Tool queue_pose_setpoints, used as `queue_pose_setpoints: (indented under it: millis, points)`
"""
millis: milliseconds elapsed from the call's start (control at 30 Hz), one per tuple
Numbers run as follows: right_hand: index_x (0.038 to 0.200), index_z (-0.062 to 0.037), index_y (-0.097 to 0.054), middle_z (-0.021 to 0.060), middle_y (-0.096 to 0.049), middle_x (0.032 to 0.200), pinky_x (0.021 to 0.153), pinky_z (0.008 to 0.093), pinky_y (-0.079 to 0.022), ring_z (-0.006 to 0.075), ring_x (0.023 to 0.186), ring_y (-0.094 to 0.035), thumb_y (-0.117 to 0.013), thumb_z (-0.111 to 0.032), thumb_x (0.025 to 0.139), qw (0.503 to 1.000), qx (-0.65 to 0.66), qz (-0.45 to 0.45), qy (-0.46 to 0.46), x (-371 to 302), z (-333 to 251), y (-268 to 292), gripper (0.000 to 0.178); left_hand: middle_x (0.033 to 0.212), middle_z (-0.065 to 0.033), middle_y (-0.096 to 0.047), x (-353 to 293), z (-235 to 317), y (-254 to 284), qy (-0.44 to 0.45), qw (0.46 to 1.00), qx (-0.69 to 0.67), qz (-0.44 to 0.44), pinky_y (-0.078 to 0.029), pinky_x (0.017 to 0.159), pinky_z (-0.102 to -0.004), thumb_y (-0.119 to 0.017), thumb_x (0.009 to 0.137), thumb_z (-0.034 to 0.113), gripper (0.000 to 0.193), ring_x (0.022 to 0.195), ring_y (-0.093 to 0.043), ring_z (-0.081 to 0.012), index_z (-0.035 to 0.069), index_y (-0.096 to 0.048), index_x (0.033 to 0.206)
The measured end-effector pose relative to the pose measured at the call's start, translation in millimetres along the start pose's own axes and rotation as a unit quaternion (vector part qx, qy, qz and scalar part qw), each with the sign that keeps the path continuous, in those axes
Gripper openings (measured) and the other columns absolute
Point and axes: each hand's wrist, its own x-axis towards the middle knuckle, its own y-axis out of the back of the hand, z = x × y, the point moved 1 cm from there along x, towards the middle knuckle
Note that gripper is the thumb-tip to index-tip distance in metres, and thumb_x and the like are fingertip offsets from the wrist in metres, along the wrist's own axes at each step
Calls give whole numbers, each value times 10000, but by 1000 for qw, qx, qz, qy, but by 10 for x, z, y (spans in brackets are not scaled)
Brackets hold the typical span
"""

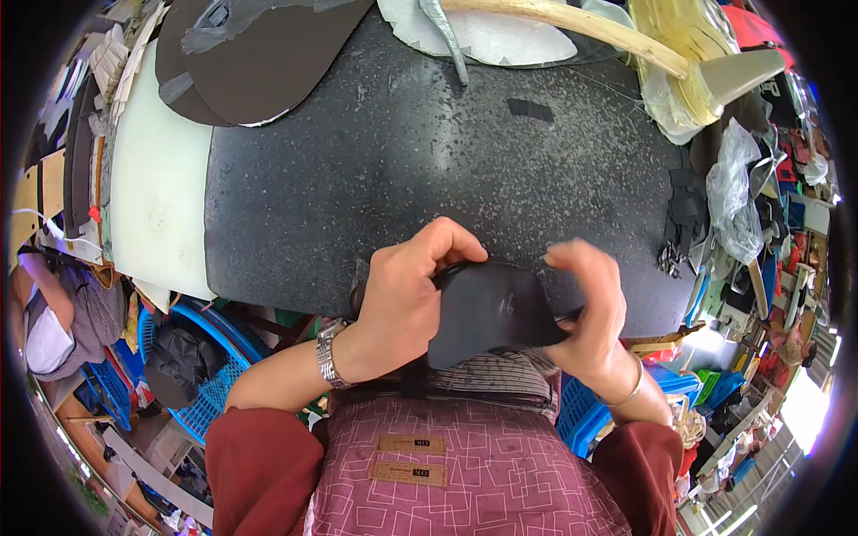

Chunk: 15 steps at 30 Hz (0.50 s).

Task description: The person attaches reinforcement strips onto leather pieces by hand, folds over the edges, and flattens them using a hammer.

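A smooth black curved piece, like leather or thin sheet (494,313), is held over the near edge of the dark tabletop, with a small pale mark on its face. My left hand (402,299) is closed on its left side, fingertips along the upper edge. At its right corner my right hand (590,308) grips with the lower fingers; the raised finger curls above, apart from the piece and slightly blurred. The left wrist wears a metal watch band (329,355), the right a thin bangle (636,380).
The dark speckled tabletop (429,179) bears large dark brown sheets (268,67) at the far left. A hammer (737,76) with a wooden handle lies far right, near a grey metal tool (444,40). Blue baskets (210,393) stand below. Another person (54,313) is at far left.
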Motion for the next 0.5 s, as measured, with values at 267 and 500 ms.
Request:
queue_pose_setpoints:
  millis: [267,500]
  points:
    - [942,28,-663,98,-593,904,663,311,-518,218,789,-596,-661,-49,611,986,-12,-100,133,-77,152,-60,341,915,-97,-625,62,68,209,-241,926,283,-67,-510,592,-291,-670,616,4,331,736,-599,-240,6,-680,947]
    - [896,44,-661,116,-603,917,678,310,-524,219,859,-575,-623,-101,627,954,-108,-131,247,-134,171,-145,307,939,-142,-620,31,37,175,-466,667,559,-156,-523,660,-284,-655,750,56,225,784,-579,-200,-59,-680,943]
